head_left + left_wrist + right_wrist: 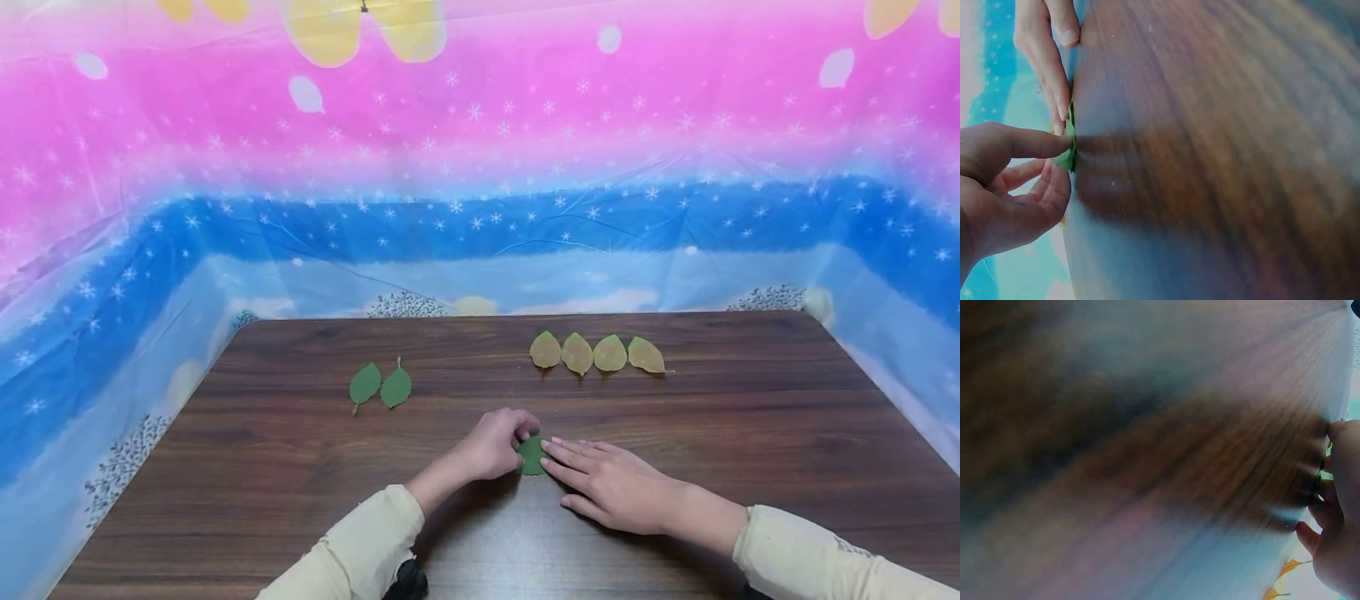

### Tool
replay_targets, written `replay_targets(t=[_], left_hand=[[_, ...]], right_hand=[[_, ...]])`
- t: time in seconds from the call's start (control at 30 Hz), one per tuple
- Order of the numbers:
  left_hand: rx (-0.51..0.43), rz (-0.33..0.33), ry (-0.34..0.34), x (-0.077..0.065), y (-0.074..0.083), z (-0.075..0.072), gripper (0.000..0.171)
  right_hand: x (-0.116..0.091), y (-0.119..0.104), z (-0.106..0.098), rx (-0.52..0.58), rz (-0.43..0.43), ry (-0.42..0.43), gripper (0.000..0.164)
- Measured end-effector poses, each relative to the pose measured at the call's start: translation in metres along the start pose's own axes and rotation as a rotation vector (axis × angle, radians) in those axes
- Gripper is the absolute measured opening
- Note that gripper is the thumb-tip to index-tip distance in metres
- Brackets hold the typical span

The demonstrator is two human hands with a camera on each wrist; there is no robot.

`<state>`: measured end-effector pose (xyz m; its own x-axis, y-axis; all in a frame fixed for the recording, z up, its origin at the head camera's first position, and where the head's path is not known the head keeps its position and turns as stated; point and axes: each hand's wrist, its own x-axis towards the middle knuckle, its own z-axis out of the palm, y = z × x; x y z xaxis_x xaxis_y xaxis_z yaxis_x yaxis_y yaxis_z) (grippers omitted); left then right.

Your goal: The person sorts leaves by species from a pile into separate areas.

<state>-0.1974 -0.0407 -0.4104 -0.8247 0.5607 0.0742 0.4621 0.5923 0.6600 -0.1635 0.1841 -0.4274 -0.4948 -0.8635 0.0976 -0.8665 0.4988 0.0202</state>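
A green leaf [532, 457] lies on the brown wooden table between the two hands. The left hand [497, 442] holds its left side, thumb and curled fingers at its edges; in the left wrist view the thumb [1041, 144] touches the leaf [1071, 140], which stands slightly bent. From the right, the right hand [615, 483] rests flat with straight fingers, index and middle fingertips on the leaf's right edge. In the right wrist view the right hand [1338, 506] lies at the far right edge and covers most of the leaf.
Two green leaves [396, 387] lie side by side at the back left. A row of several yellowish-brown leaves [610, 354] lies at the back right. Behind the table [262, 467] hangs a pink and blue patterned cloth [480, 150].
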Motion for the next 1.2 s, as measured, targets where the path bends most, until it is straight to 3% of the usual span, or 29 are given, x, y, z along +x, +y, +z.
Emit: replay_targets(t=[0.33,0.6,0.8,0.97,1.07,1.2], left_hand=[[-0.029,-0.039,-0.003,0.000,0.005,-0.003,0.007],[-0.010,-0.043,0.006,-0.001,0.000,-0.010,0.005],[-0.016,-0.073,0.071,-0.005,-0.011,-0.026,0.006],[-0.074,-0.150,0.089,-0.011,-0.018,-0.043,0.009],[-0.101,-0.183,0.080,-0.018,-0.023,-0.053,0.008],[-0.148,-0.198,0.017,-0.027,-0.030,-0.064,0.005]], right_hand=[[0.000,-0.001,0.004,0.011,-0.025,0.018,0.050],[0.000,-0.002,0.001,0.020,-0.001,-0.025,0.052],[0.000,0.000,-0.003,0.019,0.006,-0.047,0.053],[0.001,0.000,-0.004,0.029,0.010,-0.059,0.053],[0.002,0.000,-0.005,0.026,0.006,-0.055,0.053],[0.002,0.000,-0.004,0.015,-0.002,-0.052,0.053]])
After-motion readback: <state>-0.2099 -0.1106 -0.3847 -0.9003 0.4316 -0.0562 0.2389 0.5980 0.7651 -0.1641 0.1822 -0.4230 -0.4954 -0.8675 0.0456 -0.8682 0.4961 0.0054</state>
